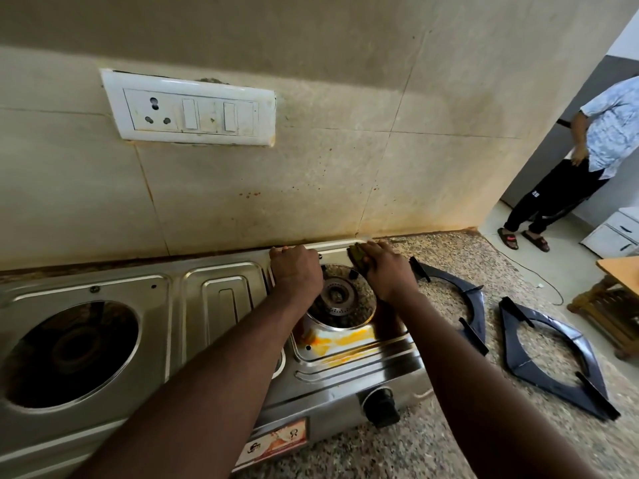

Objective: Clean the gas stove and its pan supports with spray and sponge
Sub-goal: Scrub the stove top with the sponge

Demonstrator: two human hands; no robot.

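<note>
The steel two-burner gas stove [221,299] lies on the speckled counter against the tiled wall. My left hand [297,271] grips the stove's back edge, just left of the right burner [337,295]. My right hand [387,267] presses a green sponge [356,255] onto the stove's far right corner. Yellow-orange stains [345,340] spread in front of the right burner. Both black pan supports [460,299] [553,361] lie off the stove on the counter to its right. No spray bottle is in view.
A black knob [380,406] sits on the stove's front. A white switch plate [193,108] hangs on the stained wall. A person [581,160] stands at the right by a doorway, near a wooden table [619,271].
</note>
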